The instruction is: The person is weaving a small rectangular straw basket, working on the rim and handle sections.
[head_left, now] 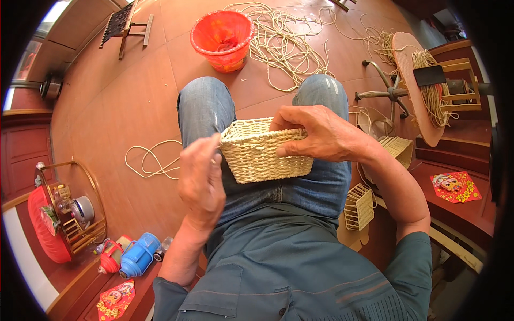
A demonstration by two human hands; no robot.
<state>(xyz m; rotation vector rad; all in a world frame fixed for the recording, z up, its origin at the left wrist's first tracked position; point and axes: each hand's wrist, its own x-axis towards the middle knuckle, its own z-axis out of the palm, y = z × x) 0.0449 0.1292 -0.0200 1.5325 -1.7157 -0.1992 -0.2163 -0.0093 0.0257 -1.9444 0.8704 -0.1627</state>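
A small pale woven basket (267, 158) rests on my lap, its opening tipped up and away from me. My right hand (321, 134) grips its right rim, fingers inside and thumb on the outer wall. Close by the basket's left corner is my left hand (201, 179), slightly blurred, its fingers closed together. A thin dark sliver shows above these fingertips against the jeans; what it belongs to is too small to tell. Inside the basket, part of the floor is hidden by my right hand and the near wall.
A red bucket (222, 43) stands ahead beside a loose heap of cord (289, 45). One cord loop (152, 163) lies left. Woven baskets (360, 207) sit at right, near an oval board (415, 85) on a wheeled base. Blue (140, 255) and red flasks (111, 257) stand lower left.
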